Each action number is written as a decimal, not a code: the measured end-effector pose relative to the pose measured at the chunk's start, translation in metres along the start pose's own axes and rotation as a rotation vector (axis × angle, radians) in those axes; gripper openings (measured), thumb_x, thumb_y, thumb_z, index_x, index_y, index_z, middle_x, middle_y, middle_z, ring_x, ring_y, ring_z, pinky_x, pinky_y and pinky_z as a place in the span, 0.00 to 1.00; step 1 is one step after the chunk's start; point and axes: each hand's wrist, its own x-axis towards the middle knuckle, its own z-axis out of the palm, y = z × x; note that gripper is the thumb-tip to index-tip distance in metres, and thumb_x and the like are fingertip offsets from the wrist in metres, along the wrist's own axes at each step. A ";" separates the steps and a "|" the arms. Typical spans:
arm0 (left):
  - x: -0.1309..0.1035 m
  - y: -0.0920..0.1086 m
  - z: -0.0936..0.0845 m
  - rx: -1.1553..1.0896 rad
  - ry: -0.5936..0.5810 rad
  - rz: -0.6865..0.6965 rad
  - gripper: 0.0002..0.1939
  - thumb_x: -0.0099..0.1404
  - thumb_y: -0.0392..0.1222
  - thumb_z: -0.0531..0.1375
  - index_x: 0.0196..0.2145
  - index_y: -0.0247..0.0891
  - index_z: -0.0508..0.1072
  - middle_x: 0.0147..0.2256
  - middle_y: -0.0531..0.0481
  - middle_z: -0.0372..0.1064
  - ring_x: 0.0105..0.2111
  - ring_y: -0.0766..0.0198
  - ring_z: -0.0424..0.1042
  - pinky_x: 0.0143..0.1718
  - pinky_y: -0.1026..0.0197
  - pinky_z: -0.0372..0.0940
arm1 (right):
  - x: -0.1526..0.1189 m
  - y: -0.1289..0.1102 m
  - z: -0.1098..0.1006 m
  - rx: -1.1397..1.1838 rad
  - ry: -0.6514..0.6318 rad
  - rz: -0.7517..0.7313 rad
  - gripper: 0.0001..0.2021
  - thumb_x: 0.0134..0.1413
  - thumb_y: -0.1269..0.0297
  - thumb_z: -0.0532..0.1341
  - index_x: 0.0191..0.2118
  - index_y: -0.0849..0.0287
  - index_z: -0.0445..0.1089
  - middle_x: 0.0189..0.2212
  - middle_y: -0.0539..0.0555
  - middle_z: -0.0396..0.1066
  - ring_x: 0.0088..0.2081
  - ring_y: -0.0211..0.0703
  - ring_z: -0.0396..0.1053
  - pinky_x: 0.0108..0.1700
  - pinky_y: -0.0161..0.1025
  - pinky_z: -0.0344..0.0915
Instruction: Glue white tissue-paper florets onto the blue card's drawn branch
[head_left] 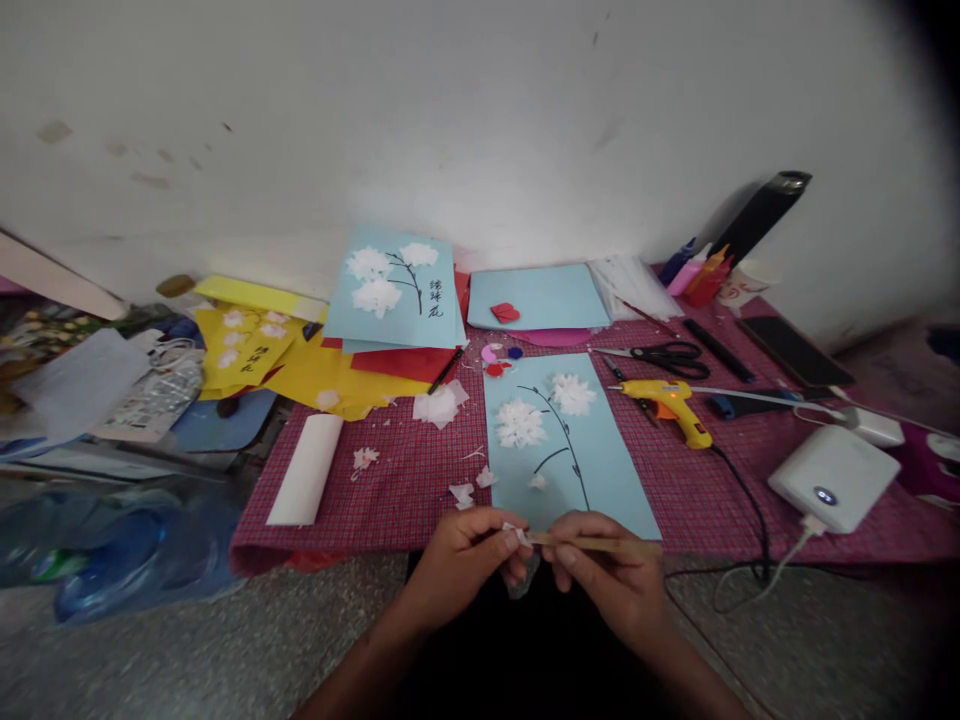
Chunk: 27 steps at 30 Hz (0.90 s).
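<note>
Between the thumb and fingers of my left hand [476,555] is a small piece of white tissue paper [517,535]. My right hand [596,560] pinches a thin wooden stick [622,545], whose left tip meets the tissue paper. Both hands are close together at the table's front edge, just below a light blue sheet [622,480]. On that sheet are a drawn dark branch [568,440], two fluffy white paper flowers [520,424] and one small white tuft [538,482]. Loose tissue pieces [461,495] lie left of the sheet.
A yellow glue gun [667,400] and black scissors [667,358] lie right of the sheet. Farther right stands a white power box [832,478] with cables. A white paper roll [306,470] is at left. Behind are a finished flower card [397,295] and paint bottles [697,270].
</note>
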 end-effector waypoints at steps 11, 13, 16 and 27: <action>-0.017 -0.006 0.000 0.527 -0.010 0.228 0.12 0.73 0.43 0.58 0.43 0.38 0.81 0.31 0.48 0.76 0.31 0.64 0.74 0.36 0.63 0.66 | -0.005 0.005 0.019 0.076 0.158 0.117 0.11 0.63 0.58 0.65 0.31 0.57 0.74 0.22 0.49 0.72 0.20 0.37 0.69 0.24 0.36 0.68; -0.017 -0.007 0.000 0.662 0.015 0.324 0.11 0.74 0.41 0.57 0.44 0.40 0.81 0.31 0.48 0.77 0.33 0.63 0.74 0.38 0.62 0.66 | -0.008 0.011 0.021 0.177 0.175 0.175 0.08 0.63 0.57 0.65 0.38 0.57 0.74 0.22 0.48 0.73 0.20 0.37 0.69 0.25 0.35 0.67; -0.018 -0.009 0.000 0.760 0.047 0.448 0.11 0.74 0.40 0.58 0.48 0.41 0.80 0.34 0.47 0.78 0.34 0.61 0.76 0.39 0.61 0.67 | -0.010 0.021 0.021 0.293 0.168 0.250 0.10 0.63 0.55 0.65 0.43 0.57 0.73 0.24 0.48 0.74 0.20 0.36 0.68 0.25 0.35 0.66; -0.020 -0.013 -0.001 0.880 0.008 0.601 0.15 0.74 0.35 0.56 0.53 0.42 0.77 0.41 0.44 0.80 0.40 0.58 0.78 0.44 0.61 0.70 | -0.007 0.019 0.021 0.327 0.189 0.312 0.14 0.61 0.53 0.66 0.32 0.58 0.71 0.23 0.48 0.74 0.16 0.33 0.66 0.22 0.33 0.62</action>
